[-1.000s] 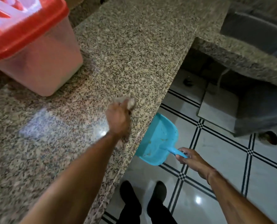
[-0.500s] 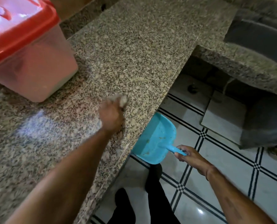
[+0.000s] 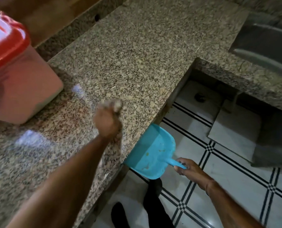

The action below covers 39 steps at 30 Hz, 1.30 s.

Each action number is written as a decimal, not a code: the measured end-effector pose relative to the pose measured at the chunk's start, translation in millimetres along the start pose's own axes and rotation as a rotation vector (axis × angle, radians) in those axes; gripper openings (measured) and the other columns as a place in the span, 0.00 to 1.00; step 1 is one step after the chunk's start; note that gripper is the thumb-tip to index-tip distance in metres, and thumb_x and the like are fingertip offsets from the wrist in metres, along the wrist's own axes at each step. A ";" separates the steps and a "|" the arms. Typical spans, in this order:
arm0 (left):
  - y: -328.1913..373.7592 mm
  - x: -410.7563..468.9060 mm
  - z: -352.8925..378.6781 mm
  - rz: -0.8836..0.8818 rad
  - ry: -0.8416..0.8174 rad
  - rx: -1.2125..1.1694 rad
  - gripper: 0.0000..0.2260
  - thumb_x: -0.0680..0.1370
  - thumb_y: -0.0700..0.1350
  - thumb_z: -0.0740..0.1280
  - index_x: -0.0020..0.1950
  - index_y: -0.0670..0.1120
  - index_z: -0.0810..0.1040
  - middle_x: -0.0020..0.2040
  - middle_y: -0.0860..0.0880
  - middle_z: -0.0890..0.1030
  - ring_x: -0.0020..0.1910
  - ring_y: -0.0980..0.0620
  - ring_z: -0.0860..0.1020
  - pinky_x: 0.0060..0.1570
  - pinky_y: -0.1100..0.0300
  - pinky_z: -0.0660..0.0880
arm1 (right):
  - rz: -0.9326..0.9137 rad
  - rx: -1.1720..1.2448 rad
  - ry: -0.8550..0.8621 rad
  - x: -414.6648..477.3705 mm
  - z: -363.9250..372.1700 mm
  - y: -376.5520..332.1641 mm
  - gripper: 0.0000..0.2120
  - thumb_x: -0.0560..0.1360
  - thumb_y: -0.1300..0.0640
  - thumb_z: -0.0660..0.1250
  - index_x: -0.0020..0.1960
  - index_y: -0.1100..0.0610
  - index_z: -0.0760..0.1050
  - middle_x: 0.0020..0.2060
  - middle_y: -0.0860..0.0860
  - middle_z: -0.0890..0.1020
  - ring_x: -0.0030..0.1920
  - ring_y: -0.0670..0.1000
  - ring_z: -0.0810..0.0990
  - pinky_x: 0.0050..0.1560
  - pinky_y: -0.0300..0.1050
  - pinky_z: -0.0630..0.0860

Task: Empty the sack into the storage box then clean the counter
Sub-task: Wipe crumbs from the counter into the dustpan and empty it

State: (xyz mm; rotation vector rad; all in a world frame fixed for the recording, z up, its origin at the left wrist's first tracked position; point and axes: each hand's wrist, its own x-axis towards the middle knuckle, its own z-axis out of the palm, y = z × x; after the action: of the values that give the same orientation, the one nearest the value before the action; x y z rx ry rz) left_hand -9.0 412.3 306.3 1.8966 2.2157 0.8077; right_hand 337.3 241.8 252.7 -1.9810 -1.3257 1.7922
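At frame centre, the left hand (image 3: 108,124) is clenched on a blurred pale wad (image 3: 116,104) atop the speckled granite counter (image 3: 137,55). Lower right, the right hand (image 3: 188,169) grips the turquoise plastic dustpan (image 3: 151,153) below the edge; red-lidded storage box (image 3: 15,79) sits upper left.

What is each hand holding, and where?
Right hand grips the blue dustpan by its handle. Left hand clutches a blurred wad, perhaps a cloth.
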 end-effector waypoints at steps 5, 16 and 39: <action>18.9 -12.1 5.4 -0.026 -0.100 -0.012 0.17 0.86 0.53 0.55 0.73 0.59 0.73 0.49 0.52 0.75 0.43 0.54 0.74 0.38 0.59 0.74 | -0.012 0.007 -0.029 14.3 -17.3 -7.0 0.02 0.79 0.52 0.71 0.50 0.50 0.81 0.41 0.46 0.80 0.45 0.46 0.80 0.51 0.43 0.76; -24.4 107.6 15.0 -0.130 -0.115 0.008 0.17 0.83 0.60 0.59 0.69 0.58 0.76 0.52 0.48 0.83 0.45 0.47 0.82 0.43 0.51 0.83 | -0.032 0.001 -0.064 46.4 -36.9 -22.7 0.05 0.80 0.49 0.70 0.52 0.50 0.80 0.43 0.47 0.80 0.48 0.47 0.81 0.52 0.43 0.76; 79.8 109.7 96.1 0.604 -0.471 0.007 0.23 0.82 0.67 0.47 0.72 0.67 0.72 0.58 0.48 0.78 0.50 0.54 0.72 0.53 0.52 0.71 | 0.004 0.161 0.100 26.2 -35.9 -9.4 0.14 0.73 0.43 0.72 0.53 0.51 0.82 0.40 0.46 0.80 0.43 0.46 0.79 0.49 0.45 0.76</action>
State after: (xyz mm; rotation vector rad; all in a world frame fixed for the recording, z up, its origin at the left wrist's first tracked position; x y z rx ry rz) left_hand 78.6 552.5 288.7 2.4760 1.3900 0.3402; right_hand 360.8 280.5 249.4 -1.9596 -1.1118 1.7181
